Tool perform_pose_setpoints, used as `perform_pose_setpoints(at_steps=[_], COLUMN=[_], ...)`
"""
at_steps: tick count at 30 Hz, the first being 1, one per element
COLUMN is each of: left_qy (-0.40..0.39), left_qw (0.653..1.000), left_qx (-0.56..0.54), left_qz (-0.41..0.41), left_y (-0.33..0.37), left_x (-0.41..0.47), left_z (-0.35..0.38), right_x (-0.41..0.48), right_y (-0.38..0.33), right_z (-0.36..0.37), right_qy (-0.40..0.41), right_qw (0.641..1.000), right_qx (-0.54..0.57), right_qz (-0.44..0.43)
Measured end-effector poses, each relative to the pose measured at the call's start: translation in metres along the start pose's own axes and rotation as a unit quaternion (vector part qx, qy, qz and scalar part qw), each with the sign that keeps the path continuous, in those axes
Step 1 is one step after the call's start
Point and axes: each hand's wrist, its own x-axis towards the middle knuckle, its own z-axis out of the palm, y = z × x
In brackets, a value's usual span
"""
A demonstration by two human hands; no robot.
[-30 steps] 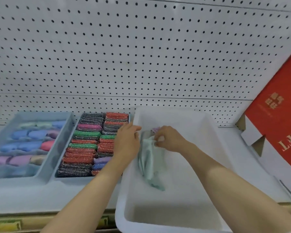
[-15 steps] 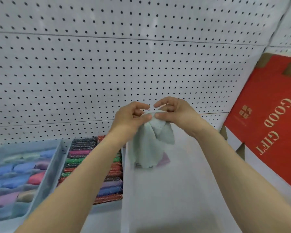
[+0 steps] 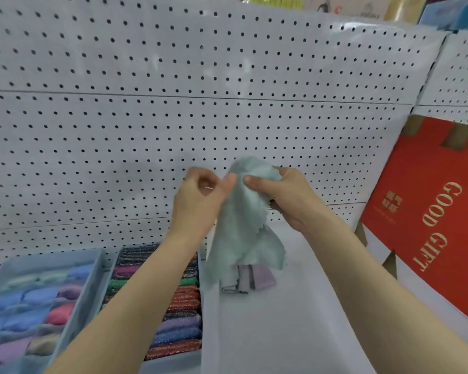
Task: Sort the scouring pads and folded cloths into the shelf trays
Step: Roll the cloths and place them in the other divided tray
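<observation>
A pale green cloth [image 3: 241,225] hangs unfolded in the air above the white bin [image 3: 281,333]. My left hand [image 3: 200,198] pinches its upper left edge. My right hand [image 3: 287,195] grips its top, thumb over the fabric. Below it, on the bin's floor, lies a folded lilac and grey cloth [image 3: 251,279]. To the left stands a tray of glittery scouring pads [image 3: 179,306] in red, green, black and purple rows. Further left a grey-blue tray [image 3: 92,287] holds rolled pastel cloths [image 3: 33,314].
A white pegboard wall [image 3: 173,117] rises behind the shelf. A red "GOOD GIFT" box [image 3: 430,220] leans at the right, close to the bin. Packaged goods show along the top edge.
Both hands have lifted the green cloth out of the bin and up in front of the pegboard. The view has tilted upward, and the cloth hangs more open.
</observation>
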Motion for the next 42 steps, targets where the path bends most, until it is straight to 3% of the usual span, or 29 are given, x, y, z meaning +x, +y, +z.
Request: perform_pose_setpoints(at_steps=[2, 4, 7, 14, 17, 21, 26, 31, 37, 39, 42], left_qy=[-0.110, -0.142, -0.096, -0.029, -0.005, 0.009, -0.029, -0.062, -0.019, -0.002, 0.012], left_qw=[0.993, 0.988, 0.993, 0.995, 0.992, 0.982, 0.972, 0.967, 0.972, 0.970, 0.979], left_qx=[-0.003, -0.010, -0.011, -0.015, -0.041, -0.105, -0.160, -0.191, -0.186, -0.195, -0.148], left_qz=[-0.032, -0.058, -0.072, -0.098, -0.121, -0.156, -0.172, -0.158, -0.146, -0.147, -0.143], left_y=[0.010, 0.011, 0.006, 0.011, 0.019, 0.028, 0.034, 0.032, 0.027, 0.027, 0.026], left_x=[-0.004, -0.003, 0.007, 0.031, 0.036, 0.039, 0.035, 0.028, 0.025, 0.026, 0.026], left_z=[0.005, 0.007, -0.006, -0.038, -0.046, -0.044, -0.026, -0.023, -0.020, -0.017, -0.015], right_x=[0.002, 0.004, 0.007, 0.012, 0.014, 0.013, 0.005, 0.001, -0.002, -0.007, -0.009], right_y=[-0.002, -0.004, -0.005, -0.015, -0.019, -0.023, -0.016, -0.011, -0.009, -0.010, -0.005], right_z=[0.007, 0.008, -0.002, -0.028, -0.031, -0.020, 0.013, 0.022, 0.025, 0.030, 0.037], right_qy=[-0.004, -0.011, -0.035, 0.017, 0.046, 0.117, 0.084, 0.059, 0.056, 0.035, 0.037], right_qw=[1.000, 1.000, 0.999, 0.999, 0.994, 0.961, 0.958, 0.971, 0.970, 0.963, 0.924], right_qx=[-0.005, -0.013, -0.003, -0.039, -0.100, -0.244, -0.242, -0.195, -0.195, -0.219, -0.329], right_qz=[0.002, 0.007, 0.026, -0.021, -0.023, -0.062, -0.127, -0.125, -0.137, -0.151, -0.191])
